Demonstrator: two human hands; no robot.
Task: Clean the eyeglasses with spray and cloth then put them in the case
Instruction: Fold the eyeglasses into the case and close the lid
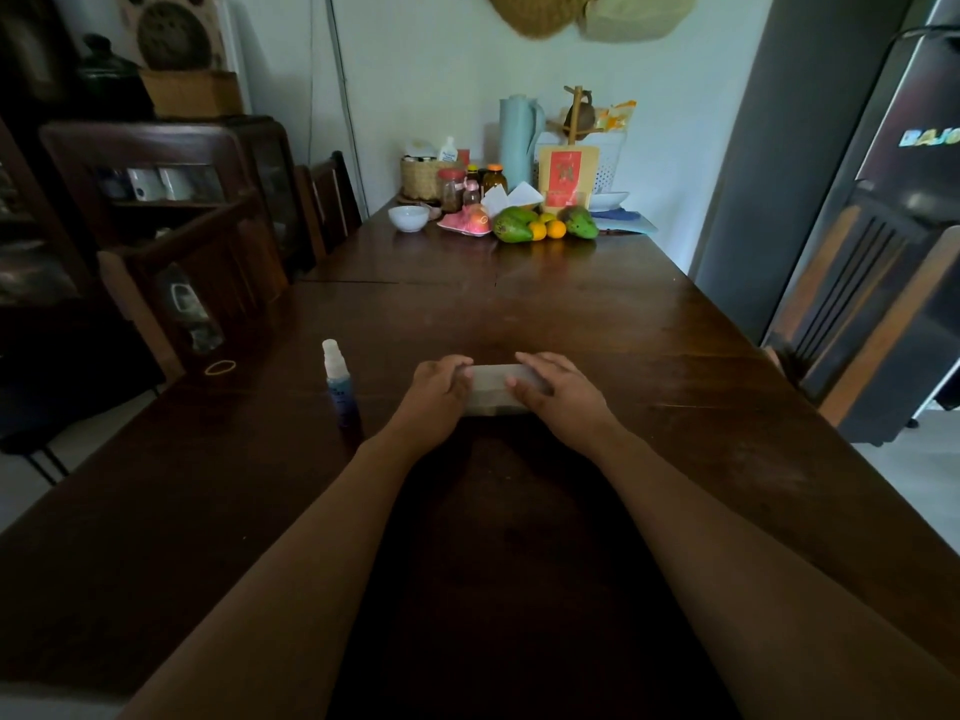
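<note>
One grey case [491, 389] lies closed on the worktop [571, 314], its contents hidden. Both grips clamp it: the left grip [436, 387] curls round its left end, the right grip [550, 389] round its right end. One spray bottle [340, 381] stands just left of the left grip, with one rubber band [220, 367] farther left.

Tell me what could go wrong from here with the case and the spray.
1. The small blue spray bottle with a clear cap stands upright close beside the left hand; a sideways sweep could knock it over.
2. The left hand and right hand hold the ends of the grey rectangular case on the dark wooden table; no eyeglasses or cloth show, so a quick opening might spill whatever is inside.
</note>
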